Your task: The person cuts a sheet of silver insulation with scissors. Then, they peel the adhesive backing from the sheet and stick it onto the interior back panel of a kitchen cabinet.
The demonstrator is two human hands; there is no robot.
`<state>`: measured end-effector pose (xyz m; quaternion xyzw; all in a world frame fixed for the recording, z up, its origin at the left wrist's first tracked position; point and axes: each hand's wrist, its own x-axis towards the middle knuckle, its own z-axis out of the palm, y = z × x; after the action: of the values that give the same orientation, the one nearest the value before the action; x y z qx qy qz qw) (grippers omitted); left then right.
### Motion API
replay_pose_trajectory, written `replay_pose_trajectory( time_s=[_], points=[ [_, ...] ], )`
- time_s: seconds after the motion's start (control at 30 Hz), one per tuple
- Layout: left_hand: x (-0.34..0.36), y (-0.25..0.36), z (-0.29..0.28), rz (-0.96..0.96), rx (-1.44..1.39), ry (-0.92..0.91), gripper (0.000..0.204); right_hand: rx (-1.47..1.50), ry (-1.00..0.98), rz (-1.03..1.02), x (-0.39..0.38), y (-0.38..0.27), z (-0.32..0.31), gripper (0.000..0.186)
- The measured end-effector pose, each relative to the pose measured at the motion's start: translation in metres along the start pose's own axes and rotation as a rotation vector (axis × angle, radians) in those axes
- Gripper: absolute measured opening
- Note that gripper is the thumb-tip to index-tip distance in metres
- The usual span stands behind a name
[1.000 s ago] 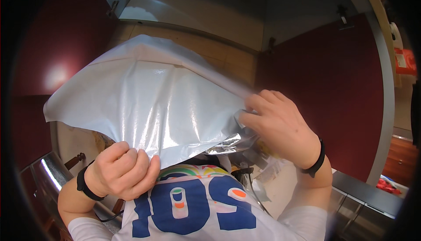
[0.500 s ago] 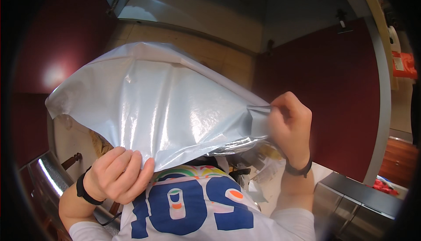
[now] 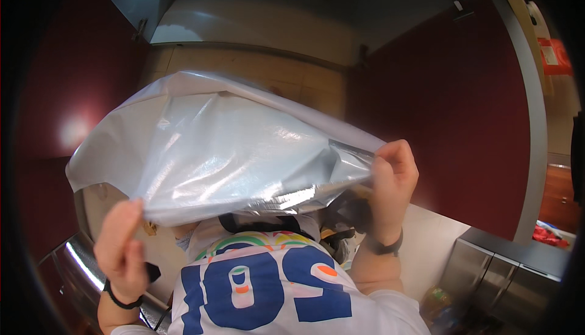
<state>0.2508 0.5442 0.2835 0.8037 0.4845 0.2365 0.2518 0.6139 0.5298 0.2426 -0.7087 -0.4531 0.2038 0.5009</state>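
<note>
A large, shiny, pale silvery foil sheet (image 3: 207, 140) stretches across in front of me, creased, with a folded rim along its far side. My right hand (image 3: 395, 183) pinches its gathered right end between thumb and fingers. Crinkled, brighter foil (image 3: 292, 198) shows along the near edge close to that hand. My left hand (image 3: 122, 250), smeared by motion, has its fingertips at the near left edge of the sheet, seemingly in a pinch, with the other fingers loosely bent. The sheet's far left part hangs beyond my left hand.
Open dark red cabinet doors stand left (image 3: 73, 91) and right (image 3: 451, 116), around a cabinet interior (image 3: 256, 15) ahead. A metal-fronted cabinet (image 3: 487, 268) is at the lower right. A red package (image 3: 553, 56) lies at the far right.
My left hand has moved left along the near edge of the sheet, its fingers straightening. My right hand has shifted slightly left, still pinching. The sheet has sagged and its near edge has changed shape.
</note>
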Motion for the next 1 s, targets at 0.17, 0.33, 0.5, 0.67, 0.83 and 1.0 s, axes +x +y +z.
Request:
replay_pose_trajectory(
  time_s=[0.17, 0.33, 0.5, 0.67, 0.83, 1.0],
  points=[
    [0.017, -0.012, -0.028, -0.037, -0.062, 0.208, 0.028, 0.012, -0.028, -0.1, -0.006, -0.011, 0.009, 0.002],
    [0.1, 0.036, -0.043, 0.283, 0.125, -0.146, 0.022, 0.049, -0.067, -0.152, -0.008, -0.011, 0.02, 0.003],
    [0.19, 0.063, 0.017, 0.569, 0.082, -0.655, 0.023, 0.122, -0.089, -0.144, -0.007, -0.014, 0.019, 0.016],
    [0.224, 0.08, 0.092, 0.685, -0.063, -0.823, 0.032, 0.198, -0.071, -0.043, -0.013, -0.007, 0.023, 0.02],
    [0.227, 0.102, 0.123, 0.766, 0.022, -0.78, 0.03, 0.214, -0.107, -0.099, -0.007, 0.001, 0.018, 0.019],
    [0.235, 0.094, 0.131, 0.8, -0.071, -0.826, 0.023, 0.25, -0.182, -0.111, 0.003, 0.008, 0.01, 0.021]
  ],
)
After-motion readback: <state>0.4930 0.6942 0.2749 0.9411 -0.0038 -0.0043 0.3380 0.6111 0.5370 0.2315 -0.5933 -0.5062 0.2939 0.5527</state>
